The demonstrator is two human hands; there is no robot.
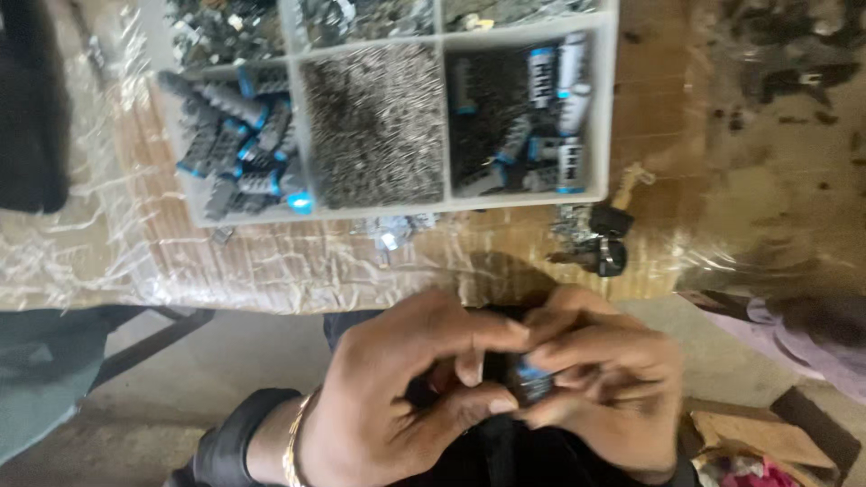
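My left hand (pixel 406 379) and my right hand (pixel 600 379) meet low in the head view, below the table edge. Between their fingertips sits a small grey part with a blue band (pixel 530 377), pinched from both sides. A thin bangle circles my left wrist. Beyond them, on the table, stands a white compartment tray (pixel 296 126). Its left cell holds several grey-and-blue parts (pixel 236 135), its middle cell a heap of tiny metal pins (pixel 374 122), and its right cell more grey-and-blue parts (pixel 532 117).
Crinkled clear plastic (pixel 271 266) covers the wooden table. A bunch of keys with a dark fob (pixel 595 236) lies near the front edge, right of centre. Loose metal bits (pixel 392 230) lie just before the tray. A dark object (pixel 32 108) sits far left. Cardboard (pixel 767 437) lies on the floor.
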